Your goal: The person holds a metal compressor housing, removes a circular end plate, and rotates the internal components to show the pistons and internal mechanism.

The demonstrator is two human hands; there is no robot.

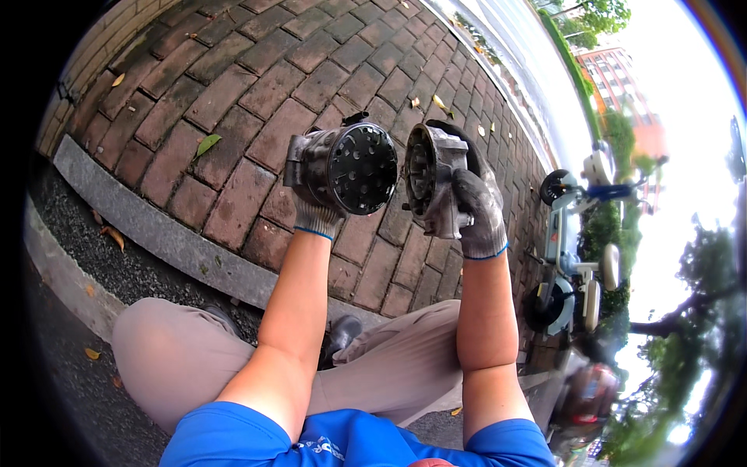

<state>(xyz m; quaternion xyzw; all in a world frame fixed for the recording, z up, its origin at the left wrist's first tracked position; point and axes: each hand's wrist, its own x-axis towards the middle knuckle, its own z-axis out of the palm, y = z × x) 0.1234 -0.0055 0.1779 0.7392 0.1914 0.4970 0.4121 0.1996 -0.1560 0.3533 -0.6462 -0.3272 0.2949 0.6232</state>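
My left hand (317, 216), in a grey work glove with a blue-edged cuff, is mostly hidden behind a round metal housing (310, 167). That housing is held up with its dark, oily, round face toward me; small holes and shiny spots show on it. At about the same height, my right hand (484, 202), in a blackened glove, is closed round a cast-metal housing (447, 187). Its open, ribbed round side is turned left, toward the first part. A narrow gap separates the two housings, which do not touch.
Below the parts lies reddish brick paving (233, 148) with scattered leaves. A stone kerb (171, 210) and a gravel strip (70, 226) run past my knees. A pale scooter (572, 249) stands to the right. Behind it are a blurred red-and-dark object (587, 393) and greenery.
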